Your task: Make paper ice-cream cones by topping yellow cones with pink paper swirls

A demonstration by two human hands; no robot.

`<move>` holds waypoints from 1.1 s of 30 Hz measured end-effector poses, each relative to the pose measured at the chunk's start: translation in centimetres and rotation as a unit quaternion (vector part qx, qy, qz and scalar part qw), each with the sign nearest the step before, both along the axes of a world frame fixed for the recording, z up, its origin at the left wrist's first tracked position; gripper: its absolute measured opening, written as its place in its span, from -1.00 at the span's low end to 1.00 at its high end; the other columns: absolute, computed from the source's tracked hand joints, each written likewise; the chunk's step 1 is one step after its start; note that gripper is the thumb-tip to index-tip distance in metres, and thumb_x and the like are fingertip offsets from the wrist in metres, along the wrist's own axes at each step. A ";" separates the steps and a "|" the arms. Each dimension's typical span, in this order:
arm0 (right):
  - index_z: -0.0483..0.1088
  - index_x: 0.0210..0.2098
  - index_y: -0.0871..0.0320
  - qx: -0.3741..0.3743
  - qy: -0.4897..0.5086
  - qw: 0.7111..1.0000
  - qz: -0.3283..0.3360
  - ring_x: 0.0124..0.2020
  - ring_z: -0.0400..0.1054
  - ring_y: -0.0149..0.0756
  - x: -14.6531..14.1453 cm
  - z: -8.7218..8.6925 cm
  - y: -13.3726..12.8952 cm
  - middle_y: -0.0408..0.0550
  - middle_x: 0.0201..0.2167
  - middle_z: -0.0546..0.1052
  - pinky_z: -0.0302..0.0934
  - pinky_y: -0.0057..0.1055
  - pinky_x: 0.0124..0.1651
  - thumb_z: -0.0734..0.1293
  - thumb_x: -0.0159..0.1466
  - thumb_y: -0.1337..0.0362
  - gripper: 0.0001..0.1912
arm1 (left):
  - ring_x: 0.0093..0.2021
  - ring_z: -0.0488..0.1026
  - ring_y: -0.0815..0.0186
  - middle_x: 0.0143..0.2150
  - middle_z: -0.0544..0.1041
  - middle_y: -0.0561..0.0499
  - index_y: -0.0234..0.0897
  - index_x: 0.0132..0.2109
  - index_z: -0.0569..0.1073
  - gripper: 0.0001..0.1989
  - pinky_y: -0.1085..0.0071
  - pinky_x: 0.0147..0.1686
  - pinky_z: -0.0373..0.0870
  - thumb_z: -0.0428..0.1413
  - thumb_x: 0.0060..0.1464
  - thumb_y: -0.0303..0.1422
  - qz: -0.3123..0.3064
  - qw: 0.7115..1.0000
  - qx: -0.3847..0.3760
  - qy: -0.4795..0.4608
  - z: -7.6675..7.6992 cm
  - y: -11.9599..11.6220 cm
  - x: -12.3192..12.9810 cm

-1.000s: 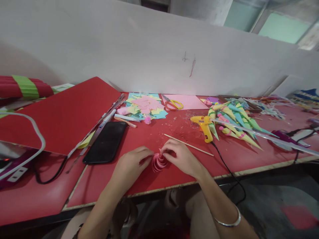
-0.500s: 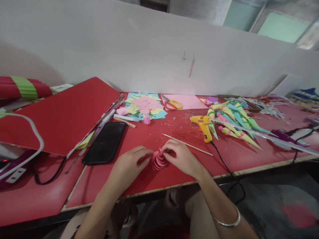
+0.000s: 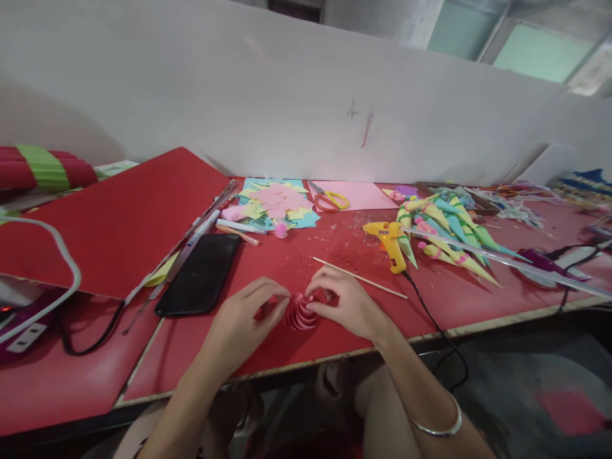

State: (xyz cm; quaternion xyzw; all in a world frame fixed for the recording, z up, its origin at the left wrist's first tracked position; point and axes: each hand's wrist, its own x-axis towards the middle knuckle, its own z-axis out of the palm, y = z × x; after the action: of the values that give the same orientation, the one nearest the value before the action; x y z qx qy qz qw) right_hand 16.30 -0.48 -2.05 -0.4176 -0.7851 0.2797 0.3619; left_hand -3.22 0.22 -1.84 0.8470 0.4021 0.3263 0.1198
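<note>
Low over the red tabletop point(image 3: 268, 363), a small pink pleated paper piece point(image 3: 301, 315) fans out in curved folds between my two hands. My left hand point(image 3: 243, 319) has thumb and fingertips pinched together at its left edge. From the right, my right hand point(image 3: 348, 303) pinches the top of the folds between thumb and forefinger, its other fingers curled. Just beyond the right knuckles lies a thin wooden stick point(image 3: 361, 278). A yellow hot glue gun point(image 3: 389, 241) rests behind it, with a long clear glue stick point(image 3: 468, 245) sticking out of its back.
A black phone point(image 3: 199, 274) lies left of my hands. Behind are paper scraps point(image 3: 277, 201), orange-and-yellow scissors point(image 3: 329, 199) and a pink sheet point(image 3: 368, 194). Several pastel paper cones point(image 3: 444, 229) are piled right. A black cord point(image 3: 433, 319) drops over the front edge.
The pink folds have spread slightly wider and moved a little left. My left hand has shifted slightly left, and my right fingertips now grip the folds lower.
</note>
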 end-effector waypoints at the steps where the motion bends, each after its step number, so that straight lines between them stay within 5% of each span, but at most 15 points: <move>1: 0.38 -0.37 0.16 -0.004 0.001 1.000 0.000 -0.47 0.17 -0.49 0.0 0.0 0.0 -0.17 -0.39 0.33 0.10 -0.53 -0.38 0.32 0.13 0.36 -0.95 | -0.40 0.39 0.42 -0.38 0.47 0.04 -0.26 -0.33 0.42 -0.85 0.55 -0.35 0.32 -0.04 0.07 -0.41 -0.003 1.000 -0.003 -0.001 0.0 0.0 0.0; 15: 0.36 -0.41 0.16 -0.003 0.011 1.000 0.005 -0.37 0.27 -0.44 0.0 0.3 -0.1 -0.14 -0.38 0.35 0.16 -0.48 -0.28 0.27 0.15 0.46 -0.91 | -0.34 0.46 0.38 -0.34 0.53 0.03 -0.25 -0.29 0.45 -0.84 0.54 -0.33 0.33 -0.03 0.06 -0.37 -0.002 0.997 -0.073 0.013 -0.3 0.0 0.3; 33: 0.37 -0.35 0.15 0.105 -0.064 0.992 -0.009 -0.27 0.27 -0.36 -0.3 0.6 -0.9 -0.05 -0.30 0.33 0.19 -0.43 -0.18 0.17 0.25 0.35 -0.85 | -0.40 0.41 0.42 -0.38 0.49 0.04 -0.24 -0.31 0.44 -0.83 0.57 -0.33 0.34 -0.05 0.08 -0.41 -0.002 1.000 0.021 0.004 0.2 -0.3 0.4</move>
State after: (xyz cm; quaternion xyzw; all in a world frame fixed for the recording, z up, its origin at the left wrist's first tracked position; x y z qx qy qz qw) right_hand 15.96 -1.39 -1.43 -0.4017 -0.8277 0.1652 0.3555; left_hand -2.80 -0.10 -1.61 0.8516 0.3939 0.3307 0.1014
